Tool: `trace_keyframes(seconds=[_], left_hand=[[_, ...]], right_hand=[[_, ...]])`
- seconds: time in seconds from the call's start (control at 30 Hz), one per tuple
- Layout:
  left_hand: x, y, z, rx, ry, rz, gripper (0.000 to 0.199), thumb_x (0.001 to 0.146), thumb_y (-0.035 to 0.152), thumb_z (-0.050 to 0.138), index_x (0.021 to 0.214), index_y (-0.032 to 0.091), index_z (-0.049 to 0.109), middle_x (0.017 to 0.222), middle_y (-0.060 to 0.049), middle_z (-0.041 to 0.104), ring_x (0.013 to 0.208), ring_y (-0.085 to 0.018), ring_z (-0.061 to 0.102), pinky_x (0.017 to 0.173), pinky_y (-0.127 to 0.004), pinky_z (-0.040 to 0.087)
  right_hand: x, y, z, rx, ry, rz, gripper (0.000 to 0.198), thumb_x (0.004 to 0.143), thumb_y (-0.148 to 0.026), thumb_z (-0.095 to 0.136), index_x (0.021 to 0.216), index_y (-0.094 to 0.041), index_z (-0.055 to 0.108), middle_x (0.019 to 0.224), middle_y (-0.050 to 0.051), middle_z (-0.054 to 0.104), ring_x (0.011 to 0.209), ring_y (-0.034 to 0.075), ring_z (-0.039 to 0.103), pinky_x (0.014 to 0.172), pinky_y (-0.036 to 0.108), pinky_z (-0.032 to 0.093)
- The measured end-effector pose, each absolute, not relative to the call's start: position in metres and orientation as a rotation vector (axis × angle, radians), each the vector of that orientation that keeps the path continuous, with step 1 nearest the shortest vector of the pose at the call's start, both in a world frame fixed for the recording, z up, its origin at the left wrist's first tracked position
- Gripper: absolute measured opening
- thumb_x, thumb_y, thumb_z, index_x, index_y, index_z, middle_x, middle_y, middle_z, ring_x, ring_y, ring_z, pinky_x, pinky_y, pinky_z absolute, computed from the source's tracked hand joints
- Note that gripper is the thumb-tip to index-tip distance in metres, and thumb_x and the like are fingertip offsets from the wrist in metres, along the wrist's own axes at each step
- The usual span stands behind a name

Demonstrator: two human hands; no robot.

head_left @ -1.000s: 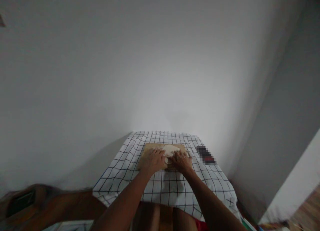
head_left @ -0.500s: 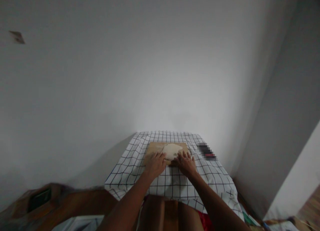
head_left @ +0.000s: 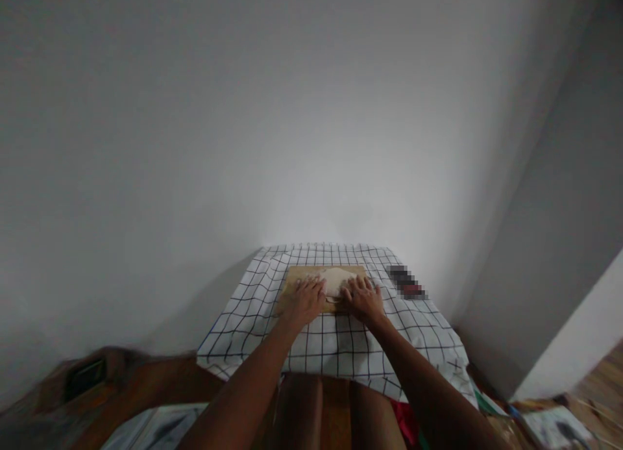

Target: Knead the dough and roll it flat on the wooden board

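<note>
A pale, flat piece of what looks like dough [head_left: 335, 281] lies on a light wooden board [head_left: 298, 275]. My left hand [head_left: 307, 299] rests over the left side of the dough, fingers stretched forward and fairly flat. Across from it, my right hand [head_left: 363, 299] lies on the right side with its fingers spread. Both sets of fingertips touch the dough or the board beside it; exactly where is hard to see. The near edge of the dough shows between the two hands, looking uneven. Neither hand is closed around anything.
A white cloth with a black grid [head_left: 248, 313] covers the table, which stands against a pale wall [head_left: 311, 125]. To the right of the board lies a dark, pixelated object [head_left: 407, 283]. My knees [head_left: 302, 411] are under the near edge. Assorted items lie on the floor.
The view has shifted slightly, so the table sits higher. My hands have slid a little over the sides of the dough, and less of it shows between them.
</note>
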State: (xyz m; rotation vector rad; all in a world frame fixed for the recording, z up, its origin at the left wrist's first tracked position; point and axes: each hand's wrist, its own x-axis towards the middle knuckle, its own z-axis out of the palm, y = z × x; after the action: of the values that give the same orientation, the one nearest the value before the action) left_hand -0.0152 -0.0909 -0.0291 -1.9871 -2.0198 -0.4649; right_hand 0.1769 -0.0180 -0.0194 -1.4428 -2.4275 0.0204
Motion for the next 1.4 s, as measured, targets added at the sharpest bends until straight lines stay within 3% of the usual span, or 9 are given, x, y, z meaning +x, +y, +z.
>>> trace_keyframes(seconds=[0.27,0.4,0.6,0.77,0.93,1.13,1.4], left_hand=[[-0.019,-0.046,-0.020,-1.937,-2.155,-0.450,0.044,0.101,0.036,0.034,0.139,0.027,0.055,0.148,-0.007,0.054,0.140,-0.030,0.043,0.120,-0.057,0.021],[-0.023,-0.016,-0.011,-1.983,-2.202,-0.367,0.047,0.101,0.036,0.028,0.137,0.023,0.057,0.139,-0.011,0.061,0.131,-0.029,0.052,0.116,-0.054,0.027],[-0.034,0.042,-0.003,-1.957,-2.504,-0.271,0.062,0.098,0.053,0.028,0.152,0.027,0.039,0.161,-0.010,0.036,0.146,-0.036,0.032,0.116,-0.066,0.019],[-0.047,0.085,-0.006,-1.948,-2.610,-0.291,0.071,0.094,0.063,0.025,0.155,0.028,0.035,0.163,-0.009,0.031,0.149,-0.038,0.025,0.116,-0.067,0.017],[-0.057,0.114,-0.010,-1.941,-2.576,-0.353,0.072,0.094,0.065,0.020,0.152,0.027,0.039,0.159,-0.011,0.039,0.144,-0.040,0.033,0.112,-0.070,0.023],[-0.058,0.122,-0.006,-1.871,-2.558,-0.390,0.065,0.096,0.060,0.019,0.137,0.026,0.056,0.146,-0.012,0.055,0.134,-0.038,0.047,0.108,-0.066,0.032],[-0.064,0.125,-0.015,-1.907,-2.615,-0.198,0.062,0.091,0.055,0.036,0.142,0.024,0.052,0.149,-0.015,0.051,0.135,-0.037,0.047,0.106,-0.058,0.037]], right_hand=[[0.164,0.018,-0.020,-1.489,-2.441,-0.015,0.057,0.104,-0.053,0.020,0.142,-0.026,0.051,0.158,0.013,0.036,0.146,0.032,0.026,0.112,0.061,0.016],[0.157,0.047,-0.016,-1.503,-2.416,0.035,0.054,0.103,-0.047,0.021,0.139,-0.024,0.054,0.155,0.013,0.040,0.145,0.031,0.028,0.112,0.061,0.019],[0.145,0.101,-0.013,-1.565,-2.423,0.158,0.053,0.102,-0.045,0.025,0.144,-0.025,0.048,0.158,0.013,0.036,0.147,0.033,0.025,0.111,0.062,0.025],[0.138,0.139,-0.014,-1.576,-2.428,0.187,0.049,0.099,-0.044,0.032,0.137,-0.021,0.053,0.150,0.017,0.044,0.140,0.033,0.035,0.106,0.058,0.034],[0.132,0.162,-0.017,-1.548,-2.397,0.162,0.049,0.096,-0.042,0.039,0.134,-0.017,0.056,0.146,0.018,0.049,0.136,0.034,0.038,0.106,0.056,0.034],[0.128,0.171,-0.020,-1.565,-2.413,0.138,0.051,0.095,-0.043,0.041,0.137,-0.018,0.055,0.147,0.017,0.048,0.135,0.033,0.040,0.106,0.057,0.034],[0.129,0.159,-0.018,-1.514,-2.361,0.060,0.044,0.097,-0.041,0.039,0.129,-0.018,0.059,0.140,0.016,0.054,0.132,0.031,0.043,0.105,0.051,0.036]])
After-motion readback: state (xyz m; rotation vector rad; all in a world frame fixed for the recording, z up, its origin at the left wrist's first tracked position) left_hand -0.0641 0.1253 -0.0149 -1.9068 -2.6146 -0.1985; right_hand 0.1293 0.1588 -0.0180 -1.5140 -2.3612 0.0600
